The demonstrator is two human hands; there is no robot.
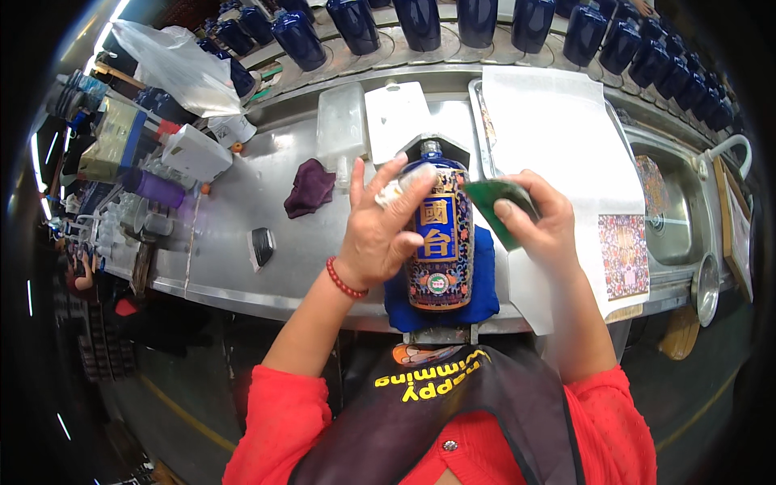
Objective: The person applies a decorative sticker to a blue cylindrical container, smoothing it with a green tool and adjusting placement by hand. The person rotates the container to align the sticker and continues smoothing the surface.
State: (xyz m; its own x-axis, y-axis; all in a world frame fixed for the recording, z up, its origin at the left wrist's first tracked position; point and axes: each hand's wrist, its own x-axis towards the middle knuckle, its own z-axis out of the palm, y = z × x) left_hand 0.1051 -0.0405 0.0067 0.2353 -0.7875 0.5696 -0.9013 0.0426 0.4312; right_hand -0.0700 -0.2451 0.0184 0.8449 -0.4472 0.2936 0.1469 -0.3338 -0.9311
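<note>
A blue bottle [440, 259] with a colourful patterned wrap and a gold-lettered blue panel lies in front of me, its neck pointing away. Beneath it is a blue cloth [485, 279] on a metal stand. My left hand [373, 230] is at the bottle's left side, fingers spread, the thumb over the wrap; whether it touches the bottle I cannot tell. Something white covers or sits between its fingertips. To the right of the bottle, my right hand [543, 212] pinches a flat green scraper [495, 208], one corner close to the bottle's shoulder.
White sheets [550, 121] cover the right of the metal bench, with a patterned printed sheet [623, 255] near a sink [683, 234]. A purple cloth [309, 188] and a small black object [262, 246] lie left. Blue bottles [419, 24] line a conveyor behind.
</note>
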